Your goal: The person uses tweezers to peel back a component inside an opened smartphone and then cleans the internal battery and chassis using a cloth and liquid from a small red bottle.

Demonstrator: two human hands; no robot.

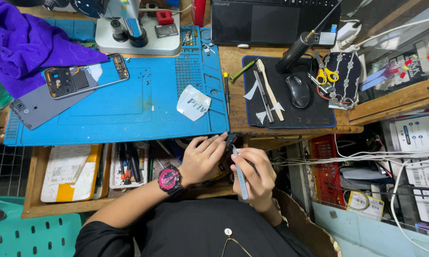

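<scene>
My left hand [202,158], with a black and pink wristwatch [169,180] on its wrist, pinches a small dark part [231,139] just below the table's front edge. My right hand [256,176] grips a slim metal tool [240,175] whose tip meets that part. Both hands are close together over my lap. An opened phone [86,75] lies on the blue work mat [129,112] at the far left, beside a grey back cover [38,108].
A microscope base [138,35], a purple cloth [24,43] and a white film piece [192,102] rest on the mat. A black pad [309,116] holds a mouse [299,90], tweezers and scissors [326,74]. An open drawer [81,171] holds tools. Cables and boxes crowd the right.
</scene>
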